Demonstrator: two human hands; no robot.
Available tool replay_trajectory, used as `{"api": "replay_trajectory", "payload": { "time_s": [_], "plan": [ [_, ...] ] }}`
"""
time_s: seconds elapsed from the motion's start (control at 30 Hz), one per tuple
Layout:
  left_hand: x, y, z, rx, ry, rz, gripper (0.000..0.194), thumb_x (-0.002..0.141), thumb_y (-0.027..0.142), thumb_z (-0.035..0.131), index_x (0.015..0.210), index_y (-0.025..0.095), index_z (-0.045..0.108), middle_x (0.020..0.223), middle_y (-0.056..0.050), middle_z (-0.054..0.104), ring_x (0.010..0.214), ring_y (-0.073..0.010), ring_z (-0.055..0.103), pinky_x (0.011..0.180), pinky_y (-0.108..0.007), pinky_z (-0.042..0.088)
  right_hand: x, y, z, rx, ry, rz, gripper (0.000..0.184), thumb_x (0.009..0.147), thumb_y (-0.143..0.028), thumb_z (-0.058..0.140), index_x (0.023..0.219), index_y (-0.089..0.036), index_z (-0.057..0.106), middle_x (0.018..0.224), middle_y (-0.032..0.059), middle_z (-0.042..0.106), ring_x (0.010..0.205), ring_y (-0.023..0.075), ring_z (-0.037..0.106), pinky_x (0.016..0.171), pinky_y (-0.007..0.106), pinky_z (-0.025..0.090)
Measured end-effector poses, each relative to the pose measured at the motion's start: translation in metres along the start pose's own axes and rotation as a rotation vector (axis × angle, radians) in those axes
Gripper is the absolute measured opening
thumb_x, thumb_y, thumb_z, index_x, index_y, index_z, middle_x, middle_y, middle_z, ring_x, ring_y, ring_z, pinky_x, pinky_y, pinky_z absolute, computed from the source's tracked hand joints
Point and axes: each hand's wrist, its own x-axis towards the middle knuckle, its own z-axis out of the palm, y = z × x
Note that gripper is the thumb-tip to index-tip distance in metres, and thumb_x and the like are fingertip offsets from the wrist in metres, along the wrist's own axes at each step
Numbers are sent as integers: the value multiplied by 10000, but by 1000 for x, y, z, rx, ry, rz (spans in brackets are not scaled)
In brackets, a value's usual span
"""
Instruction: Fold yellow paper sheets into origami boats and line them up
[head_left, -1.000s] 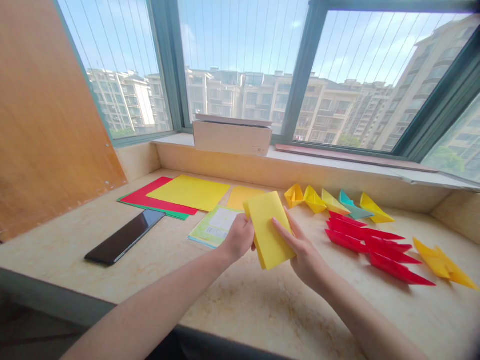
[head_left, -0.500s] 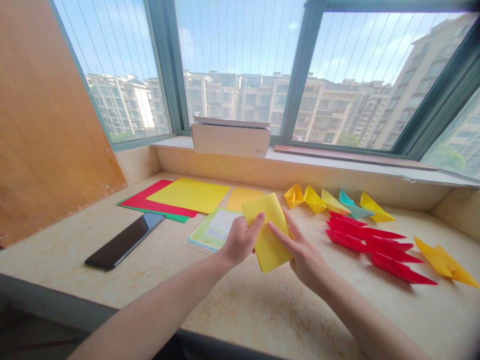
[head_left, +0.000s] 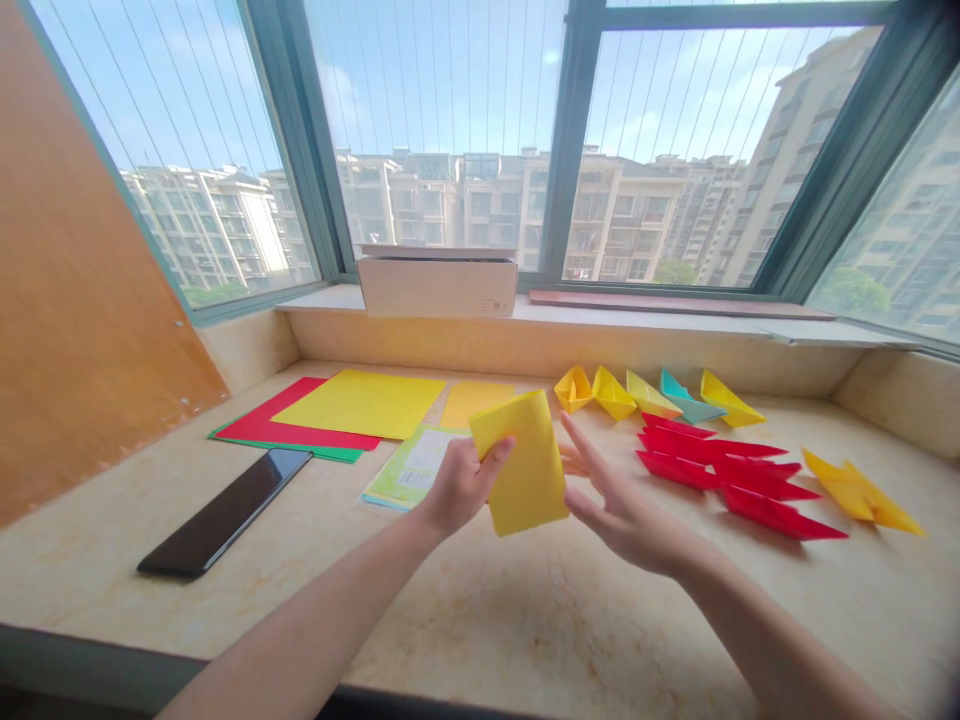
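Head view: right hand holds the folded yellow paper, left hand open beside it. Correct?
No, the hands are swapped. The head view shows the left hand holding the folded yellow paper, with its thumb across the paper's face. The right hand is the open one beside it, fingers spread.
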Motion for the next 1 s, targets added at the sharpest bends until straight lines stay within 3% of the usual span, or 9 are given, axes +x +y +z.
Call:
{"api": "replay_trajectory", "payload": {
  "time_s": [0.1,0.17,0.27,0.37,0.57,0.77,0.9,1.0],
  "plan": [
    [-8,3,6,-3,-199,29,350,884,480,594,855,149,701,769,-63,697,668,-189,621,575,-246,469,9,-2,9,276,238,59,550,954,-559,472,1433,-289,477,1268,83,671,1188,274,609,958,441,518],
    [-13,3,11,-8,-283,23,331,900,460,578,915,154,702,816,-66,706,710,-199,636,618,-259,492,13,-5,13,364,281,105,506,908,-597,532,1260,-251,643,1083,79,741,1015,281,677,812,383,565],
    [-17,2,15,6,-306,14,325,912,448,565,951,154,700,851,-75,709,736,-203,643,641,-269,501,13,-6,14,400,342,123,408,864,-567,623,1011,-206,744,824,56,751,726,233,677,618,312,532],
    [-17,1,16,-25,-325,-20,338,916,458,558,930,151,698,832,-77,704,709,-197,642,611,-263,495,10,-4,16,404,416,113,352,858,-534,650,887,-200,760,682,29,709,579,190,611,540,290,478],
    [-17,6,20,-199,-315,-123,370,890,487,596,1006,153,704,860,-86,721,740,-221,678,620,-280,532,10,-8,17,477,414,135,354,886,-534,610,912,-216,761,725,36,728,594,208,633,520,295,467],
    [-7,4,16,-217,-69,-160,450,859,547,616,944,111,689,712,-69,702,585,-181,646,512,-248,505,13,-6,15,369,137,182,439,888,-586,569,881,-183,741,786,51,732,679,222,667,602,305,511],
    [-5,2,18,-222,-17,-209,500,831,611,610,805,113,652,546,-24,616,403,-138,548,353,-214,402,14,3,21,229,250,252,491,883,-614,547,806,-155,704,741,62,717,633,221,656,548,291,489],
    [-6,3,19,-245,-88,-222,516,844,629,573,761,123,634,504,-9,587,348,-118,507,308,-201,359,14,4,22,175,337,216,486,898,-608,523,796,-161,683,734,62,706,652,227,653,522,277,465]
  ]
}}
